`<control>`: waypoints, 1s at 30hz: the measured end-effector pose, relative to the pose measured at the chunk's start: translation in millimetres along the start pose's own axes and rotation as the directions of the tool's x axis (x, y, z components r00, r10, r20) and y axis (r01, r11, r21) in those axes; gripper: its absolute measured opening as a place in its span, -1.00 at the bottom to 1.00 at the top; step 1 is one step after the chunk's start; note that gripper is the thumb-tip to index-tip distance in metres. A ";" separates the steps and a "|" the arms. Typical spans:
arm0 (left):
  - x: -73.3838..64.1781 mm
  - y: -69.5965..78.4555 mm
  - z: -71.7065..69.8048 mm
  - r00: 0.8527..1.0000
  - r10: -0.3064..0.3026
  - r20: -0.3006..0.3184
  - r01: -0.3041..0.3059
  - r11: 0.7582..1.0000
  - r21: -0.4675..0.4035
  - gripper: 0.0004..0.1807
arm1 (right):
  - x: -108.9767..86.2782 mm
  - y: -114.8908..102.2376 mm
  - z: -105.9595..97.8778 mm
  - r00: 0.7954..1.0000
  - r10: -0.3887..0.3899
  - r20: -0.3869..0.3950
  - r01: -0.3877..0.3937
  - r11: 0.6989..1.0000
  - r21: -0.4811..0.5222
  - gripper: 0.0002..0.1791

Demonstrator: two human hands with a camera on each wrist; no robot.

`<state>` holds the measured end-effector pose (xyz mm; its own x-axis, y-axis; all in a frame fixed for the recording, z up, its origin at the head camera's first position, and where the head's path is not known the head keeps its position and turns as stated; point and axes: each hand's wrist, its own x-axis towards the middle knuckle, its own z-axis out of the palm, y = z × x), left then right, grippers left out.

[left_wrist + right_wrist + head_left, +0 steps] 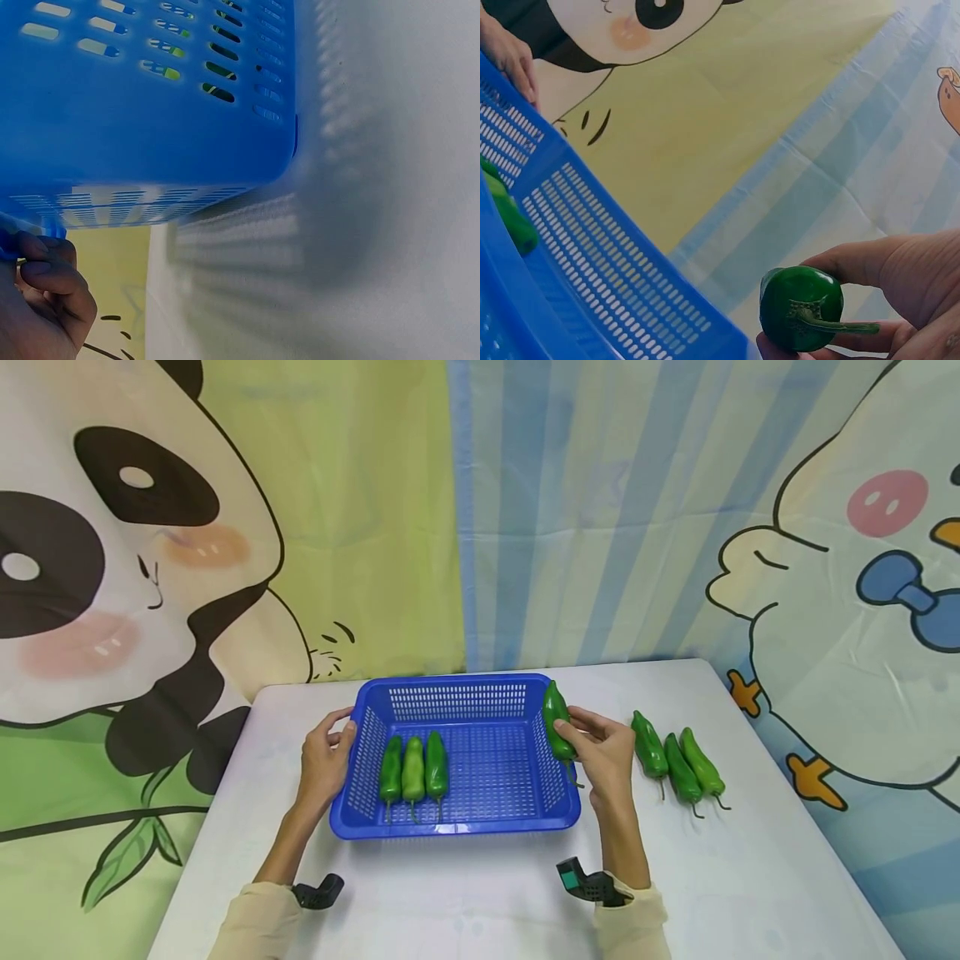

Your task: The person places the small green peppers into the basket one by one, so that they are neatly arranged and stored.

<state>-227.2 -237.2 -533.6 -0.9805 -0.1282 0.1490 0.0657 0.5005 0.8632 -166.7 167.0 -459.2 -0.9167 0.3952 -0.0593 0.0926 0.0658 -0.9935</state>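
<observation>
A blue plastic basket [480, 828] with slotted walls stands on the white table. My left hand [324, 762] grips its left rim, and in the left wrist view the curled fingers [56, 281] are at the basket's edge. Between the thumb and fingers of my right hand [606, 752] is a green pepper [556, 720], held over the basket's right rim. The right wrist view shows this pepper [801, 309] stem-end on. Inside the basket, three green peppers [413, 770] lie side by side toward the left, stems toward me.
Three more green peppers [681, 767] lie on the white table [757, 877] to the right of the basket. Cartoon-printed curtains [375, 510] hang behind the table. A black wrist camera [318, 892] is strapped to each forearm.
</observation>
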 end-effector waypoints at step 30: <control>-1.9 5.2 -1.5 1.000 0.008 0.009 -0.008 1.000 -0.029 -0.53 | -16.2 5.7 48.6 0.998 -0.016 0.063 0.021 0.996 -0.087 -0.54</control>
<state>-224.8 -235.7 -528.6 -0.9816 -0.1159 0.1518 0.0791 0.4765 0.8756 -170.3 116.5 -468.7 -0.9408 0.3352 -0.0496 0.1064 0.1534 -0.9824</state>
